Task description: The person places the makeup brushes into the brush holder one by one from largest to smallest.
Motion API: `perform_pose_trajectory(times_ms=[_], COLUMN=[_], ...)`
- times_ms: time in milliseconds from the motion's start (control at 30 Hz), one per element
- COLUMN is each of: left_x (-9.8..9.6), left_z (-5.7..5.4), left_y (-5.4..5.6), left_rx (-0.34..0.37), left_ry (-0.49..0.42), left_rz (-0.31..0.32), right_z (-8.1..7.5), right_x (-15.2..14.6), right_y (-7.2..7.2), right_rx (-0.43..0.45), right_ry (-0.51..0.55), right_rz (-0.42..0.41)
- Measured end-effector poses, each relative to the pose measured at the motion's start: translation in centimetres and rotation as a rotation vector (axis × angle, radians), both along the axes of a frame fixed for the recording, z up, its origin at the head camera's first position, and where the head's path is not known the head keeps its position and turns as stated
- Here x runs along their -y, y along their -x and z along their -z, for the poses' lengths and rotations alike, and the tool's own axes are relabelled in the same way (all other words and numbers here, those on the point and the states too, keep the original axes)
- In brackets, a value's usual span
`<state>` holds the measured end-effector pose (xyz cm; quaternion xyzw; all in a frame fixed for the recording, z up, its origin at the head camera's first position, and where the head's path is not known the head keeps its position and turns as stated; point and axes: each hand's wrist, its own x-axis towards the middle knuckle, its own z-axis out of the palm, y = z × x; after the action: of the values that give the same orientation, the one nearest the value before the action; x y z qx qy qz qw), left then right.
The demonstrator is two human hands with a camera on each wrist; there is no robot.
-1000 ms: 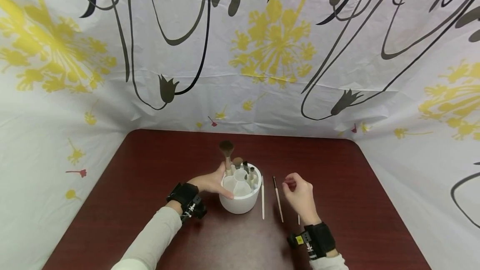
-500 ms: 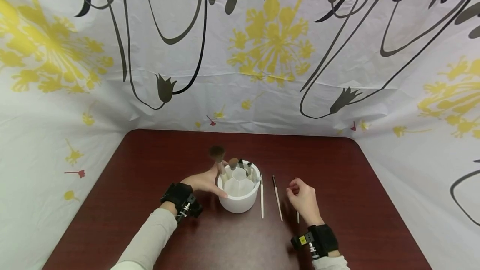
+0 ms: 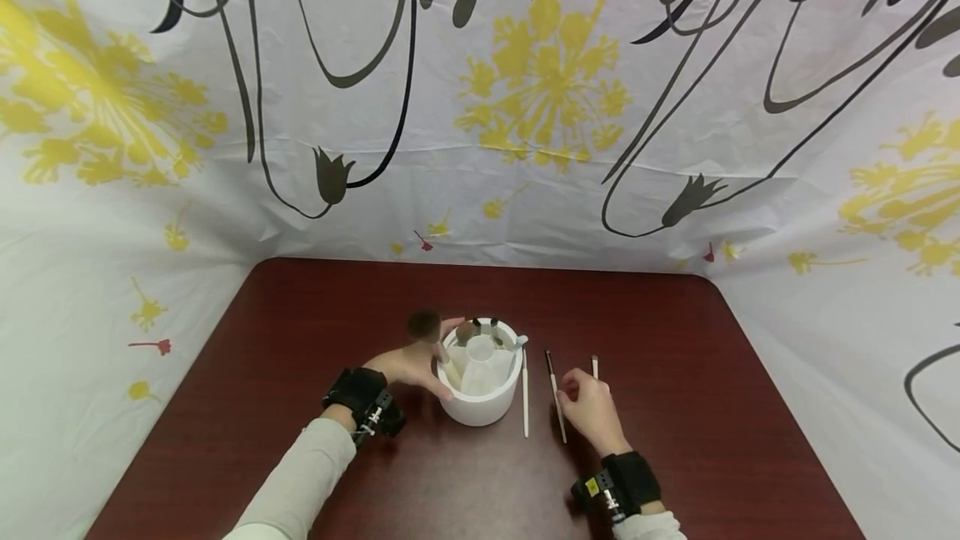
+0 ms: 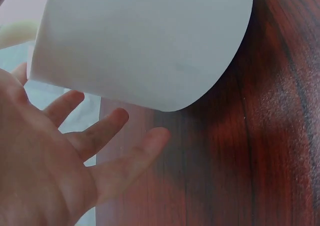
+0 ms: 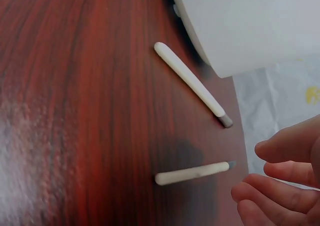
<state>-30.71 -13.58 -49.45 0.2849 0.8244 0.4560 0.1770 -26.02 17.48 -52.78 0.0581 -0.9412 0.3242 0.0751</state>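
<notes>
A round white brush holder [image 3: 478, 411] with inner compartments stands mid-table. My left hand [image 3: 411, 365] grips its left side, thumb in front and other fingers toward the back; in the left wrist view, several fingers [image 4: 107, 126] spread beside its wall. A large makeup brush [image 3: 424, 326] leans out of the holder toward that hand, and several smaller brushes [image 3: 465, 332] stand at its back. My right hand [image 3: 591, 411], fingers loosely bent and apart, is over the table by the middle loose brush [image 3: 556, 397]; in the right wrist view, nothing lies between thumb and fingers.
Another slim brush [image 3: 526, 398] lies just right of the holder, and one more [image 3: 595, 367] is partly hidden by the right hand. A pale brush end [image 3: 519, 342] pokes over the holder's right rim. A patterned white cloth [image 3: 555, 215] hangs behind the dark red table [image 3: 337, 298].
The brushes in the holder have shifted counterclockwise, the large one tilting left and lower, and a pale end now shows at the right rim. My right hand has moved left toward the middle loose brush.
</notes>
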Motion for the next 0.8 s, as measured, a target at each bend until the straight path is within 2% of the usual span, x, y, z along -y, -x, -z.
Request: perform_pose_trajectory(times_ms=[233,500,667,800], left_x=[-0.8,-1.3,-1.4,-1.5], left_z=[0.0,0.0,0.0,0.1], left_y=[-0.3,-0.3,-0.4,-0.5], left_rx=[-0.028,-0.019,0.024,0.028], left_ry=[-0.029,-0.038,-0.019,-0.016], left_rz=[-0.015,-0.037,-0.071,-0.090], right_z=[0.9,1.8,1.9,2.0], right_x=[0.6,1.2,1.4,1.5], right_y=[0.4,0.3,0.6,0.8], right_rx=[-0.005,-0.130,-0.070,-0.015], right_ry=[-0.057,-0.091,-0.109,-0.147], right_rz=[0.004,-0.005,0.015,0.023])
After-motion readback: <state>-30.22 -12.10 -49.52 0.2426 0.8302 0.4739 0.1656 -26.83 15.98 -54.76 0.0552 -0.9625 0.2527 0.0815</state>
